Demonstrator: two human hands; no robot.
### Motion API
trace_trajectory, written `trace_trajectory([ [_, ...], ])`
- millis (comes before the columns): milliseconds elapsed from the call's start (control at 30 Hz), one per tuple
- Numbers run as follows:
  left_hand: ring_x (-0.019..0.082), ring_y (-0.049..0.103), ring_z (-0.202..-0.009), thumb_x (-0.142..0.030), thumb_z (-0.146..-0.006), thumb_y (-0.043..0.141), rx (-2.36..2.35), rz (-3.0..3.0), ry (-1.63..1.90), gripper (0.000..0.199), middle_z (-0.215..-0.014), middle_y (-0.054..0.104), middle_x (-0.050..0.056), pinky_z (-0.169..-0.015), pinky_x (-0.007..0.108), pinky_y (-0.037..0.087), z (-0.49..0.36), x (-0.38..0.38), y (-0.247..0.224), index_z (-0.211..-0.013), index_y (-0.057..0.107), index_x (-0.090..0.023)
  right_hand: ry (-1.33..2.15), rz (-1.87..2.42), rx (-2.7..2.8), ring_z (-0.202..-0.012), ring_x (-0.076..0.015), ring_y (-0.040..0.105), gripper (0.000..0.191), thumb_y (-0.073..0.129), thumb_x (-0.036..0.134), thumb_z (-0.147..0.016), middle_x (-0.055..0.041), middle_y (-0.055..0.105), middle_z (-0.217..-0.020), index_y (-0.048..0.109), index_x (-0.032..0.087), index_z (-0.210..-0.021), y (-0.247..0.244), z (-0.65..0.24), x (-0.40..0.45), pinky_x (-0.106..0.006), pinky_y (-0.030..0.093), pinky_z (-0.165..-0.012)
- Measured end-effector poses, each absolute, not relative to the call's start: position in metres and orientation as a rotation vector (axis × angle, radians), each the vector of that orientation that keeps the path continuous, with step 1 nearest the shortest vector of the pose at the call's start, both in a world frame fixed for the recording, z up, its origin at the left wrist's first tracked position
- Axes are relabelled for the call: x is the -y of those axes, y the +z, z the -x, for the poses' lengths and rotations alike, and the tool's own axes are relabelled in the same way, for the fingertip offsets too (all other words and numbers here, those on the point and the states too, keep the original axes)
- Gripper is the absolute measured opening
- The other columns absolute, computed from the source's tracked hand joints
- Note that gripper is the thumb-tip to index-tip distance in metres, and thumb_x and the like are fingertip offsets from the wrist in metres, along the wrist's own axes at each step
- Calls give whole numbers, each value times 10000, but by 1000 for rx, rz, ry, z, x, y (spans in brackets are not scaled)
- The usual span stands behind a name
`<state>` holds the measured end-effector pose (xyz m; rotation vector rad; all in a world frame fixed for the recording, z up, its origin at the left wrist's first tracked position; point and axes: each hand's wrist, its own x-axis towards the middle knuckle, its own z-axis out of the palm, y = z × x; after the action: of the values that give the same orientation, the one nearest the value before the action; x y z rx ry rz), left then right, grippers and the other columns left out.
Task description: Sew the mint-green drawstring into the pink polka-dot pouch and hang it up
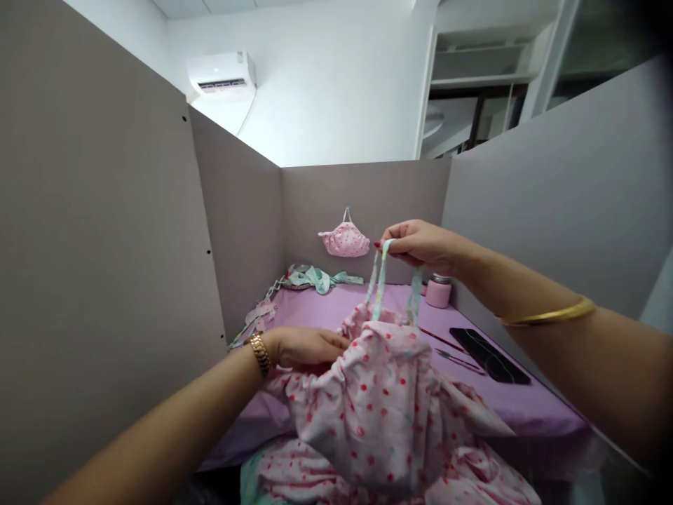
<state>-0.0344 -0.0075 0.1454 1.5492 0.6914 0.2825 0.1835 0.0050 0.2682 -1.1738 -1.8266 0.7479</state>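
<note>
A pink strappy cloth top [368, 400] with red dots hangs in front of me above the near edge of the table. My right hand [420, 245] pinches its thin pale-green straps [383, 280] and holds them up. At the top's gathered left edge, my left hand [310, 347] grips the cloth, with its fingertips partly hidden in the folds. Below, more pink dotted cloth [299, 470] with a pale-green part lies heaped near my lap.
A smaller pink dotted piece [345, 240] hangs on the back panel [305, 203]. Crumpled green cloth [320, 278] and pink scraps [259, 315] lie on the purple-covered table [310, 308]. To the right are a pink jar [438, 291], a black phone [488, 355] and thread snips [460, 360]. Grey panels enclose both sides.
</note>
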Motion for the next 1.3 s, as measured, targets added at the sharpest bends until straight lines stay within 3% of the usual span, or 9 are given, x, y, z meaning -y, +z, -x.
trace_trajectory([
  [167, 173, 574, -1035, -364, -827, 518, -814, -1639, 664, 345, -1130, 628, 83, -872, 287, 418, 78, -2, 170, -1122, 567, -191, 866, 1169, 1772, -365, -21, 222, 154, 658, 211, -631, 35, 421, -481, 525, 162, -571, 271, -190, -3, -211, 79, -377],
  [300, 235, 384, -1226, -434, -851, 421, -1125, -1629, 872, 422, -1358, 415, 99, -834, 322, 404, 97, -1, 139, -1210, 437, -211, 818, 1113, 1853, -357, -28, 224, 106, 610, 165, -650, 52, 373, -446, 532, 159, -578, 272, -179, 1, -204, 106, -368],
  [400, 284, 483, -1105, -460, -831, 451, -1272, -1645, 783, 415, -1210, 533, 129, -721, 336, 433, 86, -1, 107, -1111, 511, -161, 796, 1098, 1903, -355, -34, 245, 80, 590, 122, -638, 54, 379, -445, 539, 156, -587, 272, -168, 4, -201, 126, -360],
  [533, 182, 599, -777, -362, -834, 545, -1315, -1747, 681, 249, -882, 625, 33, -651, 311, 472, 56, -11, 75, -916, 591, -131, 779, 1097, 1924, -370, -34, 275, 67, 584, 109, -637, 58, 397, -462, 543, 151, -604, 270, -156, 8, -188, 167, -362],
  [767, 126, 603, -626, -315, -860, 537, -1345, -1766, 623, 209, -782, 628, 7, -572, 279, 506, 57, -26, 64, -892, 598, -117, 755, 1181, 1783, -340, -22, 237, 86, 578, 96, -638, 72, 382, -421, 521, 142, -593, 258, -169, -7, -181, 126, -344],
  [967, 238, 515, -1083, -360, -829, 475, -1343, -1954, 1182, 333, -1121, 570, 104, -872, 344, 422, 56, -11, 105, -1079, 508, -143, 867, 1267, 1597, -323, -23, 214, 168, 564, 57, -656, 74, 350, -382, 472, 152, -553, 261, -163, -24, -180, 112, -344],
  [1100, 204, 570, -969, -299, -830, 493, -1017, -2317, 1321, 218, -1020, 622, 56, -858, 335, 437, 31, 16, 119, -1010, 562, -197, 984, 1296, 1479, -345, -29, 236, 220, 554, 27, -687, 71, 348, -394, 445, 145, -536, 271, -140, -25, -169, 164, -340],
  [1200, 220, 540, -1030, -180, -842, 474, -841, -2616, 1569, 225, -1063, 612, 96, -885, 367, 428, 14, 34, 118, -1059, 531, -170, 1079, 1294, 1391, -367, -28, 278, 222, 532, 101, -802, 78, 366, -461, 458, 131, -595, 277, -127, -23, -151, 229, -350],
  [1300, 204, 544, -1002, -122, -861, 433, -613, -2924, 1479, 209, -1040, 622, 95, -878, 347, 429, -1, 47, 119, -1035, 544, -160, 1157, 1274, 1329, -391, -23, 326, 218, 482, 197, -890, 78, 396, -536, 488, 117, -687, 279, -119, -22, -138, 283, -366],
])
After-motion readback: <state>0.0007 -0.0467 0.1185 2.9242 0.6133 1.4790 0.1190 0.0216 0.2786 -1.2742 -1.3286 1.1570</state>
